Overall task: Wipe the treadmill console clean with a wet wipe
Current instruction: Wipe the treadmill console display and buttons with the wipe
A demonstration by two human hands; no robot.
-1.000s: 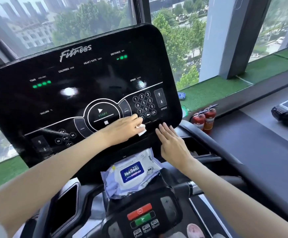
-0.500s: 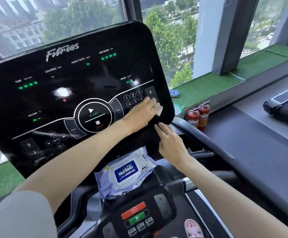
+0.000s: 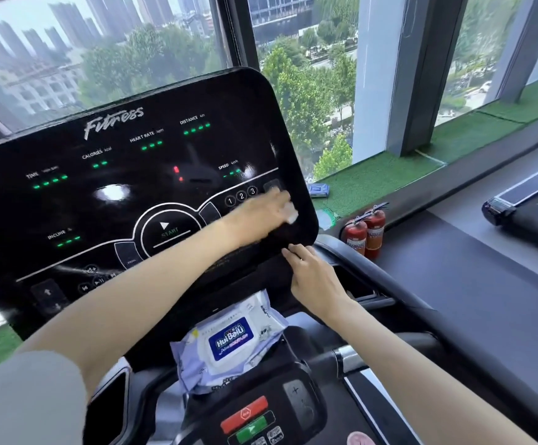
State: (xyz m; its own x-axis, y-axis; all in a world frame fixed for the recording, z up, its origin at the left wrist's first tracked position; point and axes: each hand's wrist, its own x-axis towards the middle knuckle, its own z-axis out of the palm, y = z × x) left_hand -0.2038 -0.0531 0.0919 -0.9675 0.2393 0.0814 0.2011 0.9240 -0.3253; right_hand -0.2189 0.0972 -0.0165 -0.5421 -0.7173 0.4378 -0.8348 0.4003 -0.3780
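We note the black treadmill console (image 3: 126, 194) tilted before the window, green readouts lit. The wipe pack (image 3: 229, 343) lies on the ledge just below it. Right hand (image 3: 314, 279): fingers straight and together, tips touching the console's lower right edge. Left hand (image 3: 259, 211), blurred, holds the wet wipe (image 3: 292, 216) against the panel's lower right, beside the number keys; a white corner shows past the fingertips.

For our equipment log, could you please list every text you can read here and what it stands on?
"Fitness": console, top.
"DISTANCE km": console.
"HEART RATE": console.
"CALORIES": console.
"TIME": console.
"SPEED": console.
"INCLINE": console.
"START": round button.
"1", "2", "3": keypad.
"HuiBaiLi": wipe pack.
Extinguisher labels and lower buttons: too blurred.
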